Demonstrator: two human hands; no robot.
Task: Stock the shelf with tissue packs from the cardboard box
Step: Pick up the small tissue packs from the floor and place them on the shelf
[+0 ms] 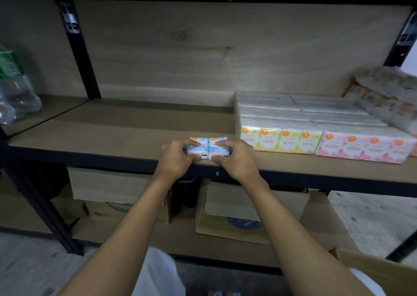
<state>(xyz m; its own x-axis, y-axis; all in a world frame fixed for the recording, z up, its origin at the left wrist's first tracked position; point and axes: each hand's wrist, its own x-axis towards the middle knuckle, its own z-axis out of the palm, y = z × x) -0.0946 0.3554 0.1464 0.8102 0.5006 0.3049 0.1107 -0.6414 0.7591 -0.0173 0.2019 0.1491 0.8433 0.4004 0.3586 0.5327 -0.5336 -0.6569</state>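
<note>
Hands grip paired packs (labels facing camera)

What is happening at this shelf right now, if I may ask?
A person is stocking the shelf with tissue packs. The left hand and right hand each grip one of two blue packs, side by side at the shelf's front edge. To their right, yellow packs and pink packs already stand in rows. A corner of a box shows at lower right.
</note>
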